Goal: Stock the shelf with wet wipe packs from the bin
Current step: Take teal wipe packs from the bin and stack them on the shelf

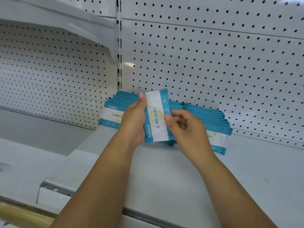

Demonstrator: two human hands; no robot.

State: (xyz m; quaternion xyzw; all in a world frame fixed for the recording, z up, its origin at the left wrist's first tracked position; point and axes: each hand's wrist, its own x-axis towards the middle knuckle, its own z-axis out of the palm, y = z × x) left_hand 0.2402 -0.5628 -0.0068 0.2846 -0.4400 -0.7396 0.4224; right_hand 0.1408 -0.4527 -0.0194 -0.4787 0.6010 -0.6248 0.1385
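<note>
A blue-and-white wet wipe pack stands on end above the white shelf, held between both hands. My left hand grips its left edge, thumb up near the top corner. My right hand pinches its right edge with the thumb on the front. Behind my left hand lies a stack of wet wipe packs against the pegboard back. To the right, a second stack of packs lies fanned out, partly hidden by my right hand. The bin is out of view.
A white pegboard back wall rises behind the packs, split by a slotted upright. A higher shelf overhangs at the upper left. A lower, recessed shelf sits to the left. The shelf's front edge runs along the bottom.
</note>
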